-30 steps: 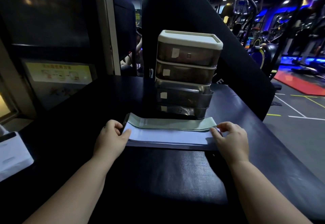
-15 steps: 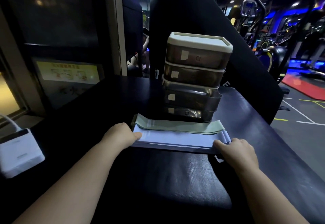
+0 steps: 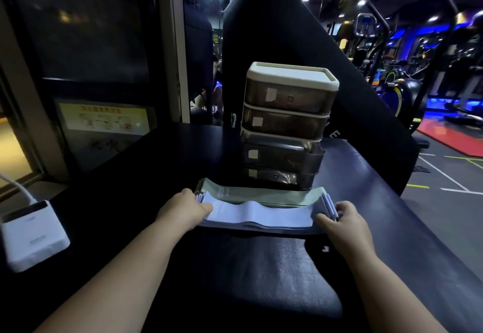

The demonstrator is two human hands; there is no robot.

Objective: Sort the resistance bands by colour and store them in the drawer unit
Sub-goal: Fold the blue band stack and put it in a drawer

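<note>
A flat stack of pale lilac resistance bands (image 3: pixel 261 215) lies on the black padded surface (image 3: pixel 261 275), buckled upward in the middle. Just behind it lie light green bands (image 3: pixel 264 193). My left hand (image 3: pixel 184 211) grips the stack's left end, thumb on top. My right hand (image 3: pixel 345 224) grips the right end, where several band edges fan out. Right behind the bands stands a drawer unit (image 3: pixel 286 126) with a white top and smoky, labelled drawers; the third drawer down juts forward a little.
A white box with a cable (image 3: pixel 32 233) sits at the left edge of the surface. A tall black pad (image 3: pixel 300 45) rises behind the drawer unit. Gym machines and open floor lie to the right.
Both hands have closed on the ends of the lilac stack and pushed inward, so the stack now bows up in the middle. The view has shifted slightly.
</note>
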